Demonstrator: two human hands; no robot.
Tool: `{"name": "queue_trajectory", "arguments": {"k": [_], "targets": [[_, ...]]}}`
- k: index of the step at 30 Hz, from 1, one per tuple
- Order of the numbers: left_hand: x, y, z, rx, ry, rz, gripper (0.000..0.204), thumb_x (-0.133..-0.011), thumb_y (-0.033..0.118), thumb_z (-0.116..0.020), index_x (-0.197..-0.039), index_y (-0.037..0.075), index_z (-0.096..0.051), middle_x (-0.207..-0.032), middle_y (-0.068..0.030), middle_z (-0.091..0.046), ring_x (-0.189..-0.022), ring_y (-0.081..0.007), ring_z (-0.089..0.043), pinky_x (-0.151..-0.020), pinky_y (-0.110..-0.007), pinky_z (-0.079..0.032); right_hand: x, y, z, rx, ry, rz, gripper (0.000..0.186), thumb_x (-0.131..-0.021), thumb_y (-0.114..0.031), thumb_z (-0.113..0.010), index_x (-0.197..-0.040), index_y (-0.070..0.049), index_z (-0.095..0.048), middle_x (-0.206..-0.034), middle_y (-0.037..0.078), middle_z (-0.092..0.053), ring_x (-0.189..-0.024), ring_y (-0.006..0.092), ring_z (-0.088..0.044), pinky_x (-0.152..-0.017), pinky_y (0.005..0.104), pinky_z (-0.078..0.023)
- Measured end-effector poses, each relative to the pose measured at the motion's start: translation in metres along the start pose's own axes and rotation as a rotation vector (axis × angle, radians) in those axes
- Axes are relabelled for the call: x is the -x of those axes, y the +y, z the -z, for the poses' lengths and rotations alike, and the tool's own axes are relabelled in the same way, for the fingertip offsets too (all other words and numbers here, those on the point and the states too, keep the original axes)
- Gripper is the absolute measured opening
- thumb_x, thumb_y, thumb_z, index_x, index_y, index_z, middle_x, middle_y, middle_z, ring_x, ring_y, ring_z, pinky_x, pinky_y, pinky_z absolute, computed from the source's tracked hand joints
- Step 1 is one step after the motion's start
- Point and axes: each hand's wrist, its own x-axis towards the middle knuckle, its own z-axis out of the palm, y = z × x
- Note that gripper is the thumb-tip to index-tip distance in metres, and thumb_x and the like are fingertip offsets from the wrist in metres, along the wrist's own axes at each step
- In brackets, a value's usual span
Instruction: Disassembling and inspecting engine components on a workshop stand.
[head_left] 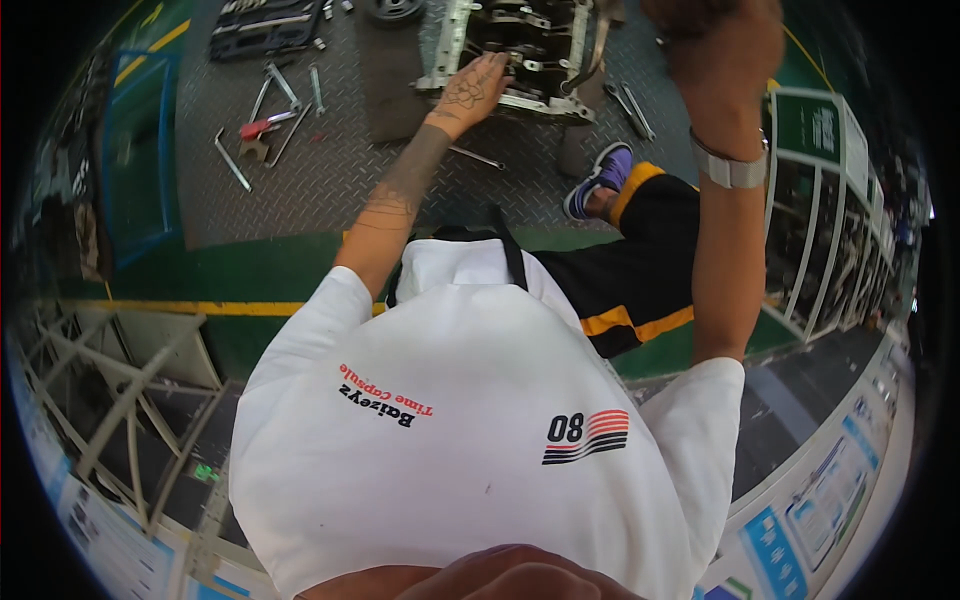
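An engine block [540, 104], a metal frame with a dark, open inside, lies at the top middle. My left hand [474, 92] reaches over its near left edge, fingers stretched out onto the parts inside. Nothing shows in that hand. Raised high at the upper right, close to the camera, is my right hand [722, 48]. It is dark and smeared, cut off by the top edge, so its fingers and anything in them cannot be made out. A watch [732, 168] is on that wrist.
A tool case [265, 35] lies open at the upper left. Wrenches and a red-handled tool [264, 125] are scattered on the patterned metal floor plate [330, 195]. Two wrenches [632, 110] lie right of the engine, near my shoe [600, 180]. A shelf rack [806, 215] stands at right.
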Motion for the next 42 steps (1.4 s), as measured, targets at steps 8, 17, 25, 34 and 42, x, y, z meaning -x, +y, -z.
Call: {"name": "queue_trajectory", "arguments": {"k": [8, 17, 25, 34, 42], "targets": [[-0.03, -0.057, -0.01, -0.127, -0.724, -0.059, 0.028, -0.094, 0.014, -0.048, -0.117, 0.007, -0.064, -0.108, -0.016, -0.068, -0.097, -0.0337, -0.064, -0.078, -0.043, -0.05, 0.023, 0.047, 0.102, 0.846, 0.393, 0.367, 0.026, -0.082, -0.026, -0.063, -0.071, -0.003, -0.057, -0.064, 0.006, -0.057, -0.059, 0.0138, -0.054, -0.054, 0.0295, -0.046], [-0.05, 0.01, 0.015, -0.182, -0.819, -0.326, 0.042, -0.103, 0.029, -0.041, -0.103, -0.012, -0.053, -0.1, -0.036, -0.055, -0.094, -0.0508, -0.054, -0.081, -0.053, -0.044, 0.069, -0.015, 0.092, 0.732, 0.596, 0.312, 0.028, -0.073, -0.019, -0.054, -0.054, -0.001, -0.06, -0.057, 0.015, -0.063, -0.051, 0.0231, -0.058, -0.054, 0.0373, -0.049], [-0.048, -0.028, -0.02, -0.29, -0.777, -0.551, 0.034, -0.101, 0.023, -0.043, -0.109, -0.008, -0.053, -0.1, -0.0311, -0.056, -0.096, -0.0477, -0.054, -0.081, -0.052, -0.043, 0.085, -0.025, 0.079, 0.827, 0.606, 0.378, 0.036, -0.072, -0.029, -0.048, -0.061, 0.002, -0.065, -0.068, 0.021, -0.066, -0.067, 0.0367, -0.063, -0.067, 0.042, -0.052], [-0.066, -0.021, -0.045, -0.307, -0.786, -0.629, 0.028, -0.099, 0.02, -0.047, -0.109, -0.006, -0.053, -0.102, -0.0281, -0.055, -0.094, -0.0448, -0.054, -0.079, -0.048, -0.044, 0.062, -0.018, 0.088, 0.764, 0.585, 0.508, 0.039, -0.073, -0.029, -0.048, -0.064, 0.004, -0.067, -0.071, 0.024, -0.066, -0.069, 0.0373, -0.065, -0.07, 0.0431, -0.053], [-0.063, -0.095, -0.005, -0.279, -0.724, -0.551, 0.024, -0.098, 0.017, -0.05, -0.108, -0.003, -0.054, -0.103, -0.0255, -0.055, -0.093, -0.0422, -0.055, -0.076, -0.045, -0.045, -0.007, 0.051, 0.094, 0.944, 0.633, 0.89, 0.025, -0.081, -0.027, -0.056, -0.065, -0.01, -0.065, -0.069, 0.008, -0.064, -0.065, 0.0276, -0.061, -0.064, 0.0411, -0.051]]}}
